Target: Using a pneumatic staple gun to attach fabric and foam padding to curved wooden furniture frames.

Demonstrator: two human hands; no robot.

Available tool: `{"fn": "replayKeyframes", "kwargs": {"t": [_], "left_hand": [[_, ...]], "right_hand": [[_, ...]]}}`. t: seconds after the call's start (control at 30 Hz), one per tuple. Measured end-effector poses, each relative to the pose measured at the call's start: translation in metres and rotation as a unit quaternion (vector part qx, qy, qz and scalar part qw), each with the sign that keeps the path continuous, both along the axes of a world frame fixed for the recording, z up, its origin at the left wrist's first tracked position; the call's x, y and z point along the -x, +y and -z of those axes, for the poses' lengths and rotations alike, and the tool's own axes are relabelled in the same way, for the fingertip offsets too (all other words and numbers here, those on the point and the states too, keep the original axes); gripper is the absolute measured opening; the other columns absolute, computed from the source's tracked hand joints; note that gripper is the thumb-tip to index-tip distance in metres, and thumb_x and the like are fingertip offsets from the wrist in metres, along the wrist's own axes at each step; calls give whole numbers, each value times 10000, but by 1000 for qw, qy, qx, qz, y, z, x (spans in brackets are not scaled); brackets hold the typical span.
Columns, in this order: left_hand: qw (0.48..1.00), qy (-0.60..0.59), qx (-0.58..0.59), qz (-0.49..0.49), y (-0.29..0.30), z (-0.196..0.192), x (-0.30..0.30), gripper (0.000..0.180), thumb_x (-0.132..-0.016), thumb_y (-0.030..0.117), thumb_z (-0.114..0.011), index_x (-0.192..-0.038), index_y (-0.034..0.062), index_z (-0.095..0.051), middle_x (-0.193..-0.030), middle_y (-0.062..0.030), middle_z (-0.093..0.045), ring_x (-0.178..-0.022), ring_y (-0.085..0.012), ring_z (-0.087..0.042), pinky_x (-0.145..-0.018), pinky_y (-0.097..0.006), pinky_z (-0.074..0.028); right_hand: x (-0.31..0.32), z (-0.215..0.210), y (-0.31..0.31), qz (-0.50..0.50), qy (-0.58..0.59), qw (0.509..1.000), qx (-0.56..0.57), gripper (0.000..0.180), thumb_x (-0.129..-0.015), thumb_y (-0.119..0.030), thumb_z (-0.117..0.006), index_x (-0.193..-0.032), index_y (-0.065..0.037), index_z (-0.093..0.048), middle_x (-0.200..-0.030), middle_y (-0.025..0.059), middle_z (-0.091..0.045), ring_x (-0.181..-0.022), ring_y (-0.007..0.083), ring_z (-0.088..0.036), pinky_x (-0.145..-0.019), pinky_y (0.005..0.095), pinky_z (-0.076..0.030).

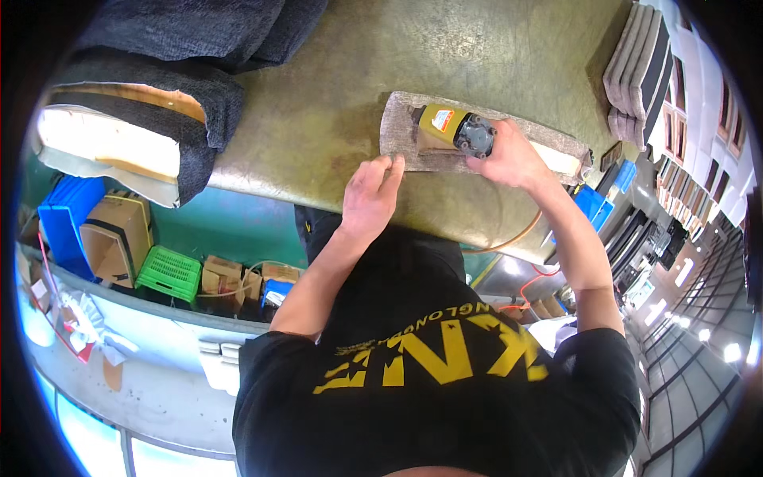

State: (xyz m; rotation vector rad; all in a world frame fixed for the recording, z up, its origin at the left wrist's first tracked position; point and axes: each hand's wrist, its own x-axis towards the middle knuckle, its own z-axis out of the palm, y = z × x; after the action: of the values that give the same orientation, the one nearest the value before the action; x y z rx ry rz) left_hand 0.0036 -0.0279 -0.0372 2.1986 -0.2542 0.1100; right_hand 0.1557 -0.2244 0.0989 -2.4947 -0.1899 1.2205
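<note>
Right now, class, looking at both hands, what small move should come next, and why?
Perhaps the left hand should steady the near left corner of the fabric-edged piece before the yellow tool is worked: that hand is right at the corner, while the right hand holds the tool over the piece.

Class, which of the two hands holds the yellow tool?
The right hand, gripping the yellow tool; the left hand, holding no tool, is at the edge of the fabric panel.
</note>
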Motion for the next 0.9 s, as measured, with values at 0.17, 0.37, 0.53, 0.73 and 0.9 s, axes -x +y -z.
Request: {"fn": "replayKeyframes", "kwargs": {"t": [0.17,0.37,0.53,0.73,0.9], "left_hand": [[996,-16,-76,39,2,4,1,435,-778,55,-642,-1209,1,-648,-1066,-101,-581,-904,-246,-598,-742,-366,-526],[994,-51,-86,50,4,5,-3,425,-782,67,-642,-1202,-1,-651,-1061,-93,-584,-909,-241,-604,-744,-360,-522],[997,-68,-36,26,5,7,-3,288,-822,69,-682,-1105,19,-692,-1020,-82,-611,-851,-233,-633,-705,-362,-530],[1000,-13,-11,24,9,6,1,148,-873,106,-722,-1001,44,-682,-916,-63,-647,-747,-230,-648,-635,-358,-529],[989,98,87,-65,4,10,4,136,-884,141,-737,-984,74,-675,-745,-70,-633,-658,-247,-639,-596,-371,-518]], "right_hand": [[10,-1,-2,-14,14,1000,10,375,-706,-148,-695,-1045,3,-639,-822,244,-684,-803,422,-676,-749,459,-544],[28,4,-7,-18,1,999,-39,386,-716,-150,-690,-1080,-30,-653,-852,228,-694,-806,426,-672,-754,467,-546],[46,7,-12,-24,-17,997,-71,380,-676,-108,-656,-1048,-26,-644,-818,236,-679,-807,442,-662,-767,482,-542],[57,7,-15,-33,-4,995,-94,332,-667,-94,-637,-993,-32,-630,-778,256,-651,-793,459,-646,-734,515,-520],[62,7,-14,-25,3,998,-56,298,-673,-109,-647,-961,-40,-616,-753,254,-642,-772,466,-638,-703,518,-513]]}}
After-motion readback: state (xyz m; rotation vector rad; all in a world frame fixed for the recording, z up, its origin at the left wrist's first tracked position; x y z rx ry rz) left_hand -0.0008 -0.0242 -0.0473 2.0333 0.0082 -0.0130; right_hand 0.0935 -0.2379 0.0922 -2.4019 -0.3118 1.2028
